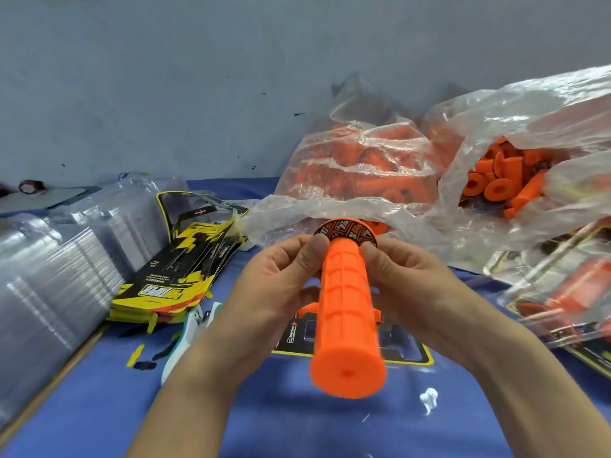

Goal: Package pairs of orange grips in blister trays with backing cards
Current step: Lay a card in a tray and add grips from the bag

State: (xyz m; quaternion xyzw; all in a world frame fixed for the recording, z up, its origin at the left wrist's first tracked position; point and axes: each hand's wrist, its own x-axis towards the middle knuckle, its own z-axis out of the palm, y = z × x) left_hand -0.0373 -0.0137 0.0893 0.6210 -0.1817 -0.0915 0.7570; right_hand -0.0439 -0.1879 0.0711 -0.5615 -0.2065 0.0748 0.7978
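Note:
An orange grip (347, 312) with a ribbed surface points its closed end toward the camera, held above the blue table. A round black printed ring (345, 230) sits on its far flange. My left hand (281, 279) pinches the grip near that flange from the left, thumb on top. My right hand (406, 276) pinches it from the right. Under the grip lies a black and yellow backing card (413, 353), partly hidden by my hands.
Clear plastic bags (363, 160) full of orange grips (496, 183) fill the back right. A stack of clear blister trays (49, 276) lies at left, next to a pile of yellow backing cards (172, 285). Finished packs (568, 309) lie at right. A teal tool (195, 328) lies by my left wrist.

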